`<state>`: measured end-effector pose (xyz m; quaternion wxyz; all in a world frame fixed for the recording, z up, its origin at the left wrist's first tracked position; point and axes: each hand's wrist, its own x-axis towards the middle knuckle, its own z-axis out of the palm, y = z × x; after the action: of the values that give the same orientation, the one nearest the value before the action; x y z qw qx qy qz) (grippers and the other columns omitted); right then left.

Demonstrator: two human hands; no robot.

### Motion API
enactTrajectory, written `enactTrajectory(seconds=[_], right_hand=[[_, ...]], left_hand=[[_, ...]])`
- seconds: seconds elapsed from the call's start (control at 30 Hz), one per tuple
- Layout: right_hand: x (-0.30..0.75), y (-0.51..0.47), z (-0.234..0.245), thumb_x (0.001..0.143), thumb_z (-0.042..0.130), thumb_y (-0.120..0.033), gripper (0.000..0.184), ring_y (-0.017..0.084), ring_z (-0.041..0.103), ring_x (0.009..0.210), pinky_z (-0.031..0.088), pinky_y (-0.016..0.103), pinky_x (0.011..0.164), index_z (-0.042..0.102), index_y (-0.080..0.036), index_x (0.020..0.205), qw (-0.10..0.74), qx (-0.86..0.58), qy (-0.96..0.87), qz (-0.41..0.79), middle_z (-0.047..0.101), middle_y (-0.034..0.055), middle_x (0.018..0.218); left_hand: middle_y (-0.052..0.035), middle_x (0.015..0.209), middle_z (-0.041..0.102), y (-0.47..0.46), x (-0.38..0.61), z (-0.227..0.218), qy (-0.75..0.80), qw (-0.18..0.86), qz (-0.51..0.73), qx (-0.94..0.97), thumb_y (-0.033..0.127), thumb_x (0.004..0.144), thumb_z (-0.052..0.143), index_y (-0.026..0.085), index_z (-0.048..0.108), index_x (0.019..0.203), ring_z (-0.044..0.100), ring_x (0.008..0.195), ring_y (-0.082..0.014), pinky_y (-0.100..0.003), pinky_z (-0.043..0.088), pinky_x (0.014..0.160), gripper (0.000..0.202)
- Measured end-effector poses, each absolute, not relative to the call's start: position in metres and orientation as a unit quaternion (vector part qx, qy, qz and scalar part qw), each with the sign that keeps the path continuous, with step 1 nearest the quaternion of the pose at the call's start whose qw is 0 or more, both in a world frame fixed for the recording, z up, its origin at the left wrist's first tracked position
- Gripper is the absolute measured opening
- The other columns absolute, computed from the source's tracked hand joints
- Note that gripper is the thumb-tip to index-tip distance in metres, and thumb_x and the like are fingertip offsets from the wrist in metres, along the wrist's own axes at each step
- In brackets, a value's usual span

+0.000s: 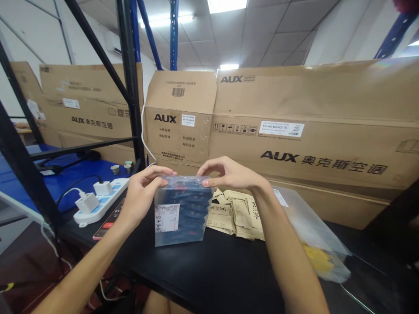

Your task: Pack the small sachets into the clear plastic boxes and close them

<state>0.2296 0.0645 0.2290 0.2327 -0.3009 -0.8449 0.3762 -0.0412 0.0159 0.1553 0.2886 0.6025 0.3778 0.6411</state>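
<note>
Left hand and right hand grip a clear bag.
Fingers clamped on top corners; dark contents blurred.

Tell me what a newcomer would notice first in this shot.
The huge AUX cartons stacked along the back of the black table stand out first. In front of them, the left hand and right hand hold up a clear plastic bag of dark blue packets. Tan paper packets lie heaped behind it.

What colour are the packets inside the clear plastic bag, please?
The packets are dark blue with small red marks, best seen in the head view.
</note>
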Motion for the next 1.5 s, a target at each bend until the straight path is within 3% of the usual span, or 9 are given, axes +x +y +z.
enactTrajectory(seconds=[0.13,0.3,0.43,0.57,0.7,1.0,1.2,1.33,1.5], right_hand=[[0.228,0.074,0.224,0.078,0.095,-0.036,0.038,0.02,0.071,0.098,0.061,0.033,0.084,0.08,-0.018,0.107,0.252,-0.264,-0.829,0.424,0.079,0.0077,0.11],[0.226,0.082,0.218,0.071,0.098,-0.032,0.035,0.018,0.071,0.092,0.059,0.033,0.083,0.081,-0.019,0.098,0.245,-0.258,-0.79,0.499,0.077,0.0046,0.102],[0.225,0.083,0.218,0.069,0.099,-0.027,0.03,0.016,0.068,0.086,0.056,0.031,0.081,0.081,-0.019,0.092,0.255,-0.257,-0.786,0.501,0.076,0.0015,0.094],[0.224,0.087,0.216,0.07,0.099,-0.028,0.027,0.017,0.069,0.093,0.056,0.034,0.09,0.082,-0.02,0.09,0.267,-0.235,-0.792,0.496,0.078,0.002,0.096],[0.226,0.091,0.213,0.07,0.099,-0.03,0.027,0.021,0.07,0.103,0.055,0.038,0.099,0.083,-0.02,0.09,0.252,-0.217,-0.803,0.494,0.078,0.0032,0.098],[0.223,0.095,0.208,0.067,0.101,-0.031,0.03,0.021,0.071,0.106,0.056,0.039,0.1,0.084,-0.02,0.089,0.253,-0.222,-0.797,0.501,0.08,0.0057,0.105],[0.221,0.095,0.208,0.066,0.102,-0.03,0.03,0.016,0.068,0.088,0.055,0.03,0.082,0.082,-0.019,0.086,0.242,-0.242,-0.785,0.516,0.077,0.0017,0.093],[0.221,0.094,0.208,0.067,0.102,-0.032,0.032,0.014,0.066,0.077,0.055,0.029,0.074,0.082,-0.018,0.089,0.244,-0.261,-0.775,0.522,0.076,0.0011,0.086],[0.221,0.094,0.209,0.072,0.099,-0.032,0.037,0.017,0.071,0.091,0.058,0.032,0.087,0.083,-0.019,0.102,0.254,-0.251,-0.768,0.531,0.079,0.0044,0.101]], left_hand=[[-0.0054,0.097,0.084,0.016,-0.039,0.176,0.425,0.164,0.574,0.68,0.023,0.077,0.064,0.025,0.082,0.086,0.077,0.098,-0.0317,-0.048,0.06,0.097,0.019],[-0.0078,0.098,0.083,0.022,-0.016,0.205,0.449,0.033,0.422,0.787,0.031,0.081,0.069,0.025,0.084,0.091,0.075,0.094,-0.0334,-0.05,0.055,0.093,0.02],[-0.0078,0.082,0.079,0.036,-0.009,0.211,0.416,0.104,0.35,0.833,0.038,0.088,0.067,0.023,0.08,0.086,0.073,0.077,-0.0275,-0.041,0.054,0.074,0.02],[-0.0063,0.075,0.076,0.043,-0.015,0.208,0.392,0.184,0.345,0.833,0.046,0.093,0.065,0.022,0.075,0.091,0.07,0.069,-0.0246,-0.035,0.051,0.064,0.026],[-0.0048,0.07,0.072,0.039,-0.016,0.208,0.393,0.189,0.335,0.835,0.05,0.096,0.062,0.023,0.071,0.091,0.067,0.068,-0.0245,-0.034,0.048,0.061,0.03],[-0.0031,0.063,0.068,0.047,-0.015,0.205,0.413,0.262,0.335,0.805,0.046,0.088,0.071,0.019,0.075,0.087,0.062,0.059,-0.02,-0.031,0.043,0.056,0.027],[-0.0035,0.073,0.072,0.049,-0.016,0.203,0.395,0.273,0.371,0.794,0.039,0.081,0.074,0.02,0.076,0.097,0.064,0.063,-0.0192,-0.031,0.048,0.058,0.025],[-0.0062,0.077,0.076,0.054,-0.019,0.203,0.383,0.291,0.366,0.797,0.04,0.08,0.076,0.019,0.079,0.088,0.067,0.064,-0.0201,-0.032,0.05,0.059,0.023],[-0.0073,0.081,0.078,0.057,-0.02,0.202,0.389,0.288,0.381,0.788,0.039,0.08,0.077,0.019,0.08,0.089,0.069,0.065,-0.0209,-0.033,0.052,0.061,0.022]])
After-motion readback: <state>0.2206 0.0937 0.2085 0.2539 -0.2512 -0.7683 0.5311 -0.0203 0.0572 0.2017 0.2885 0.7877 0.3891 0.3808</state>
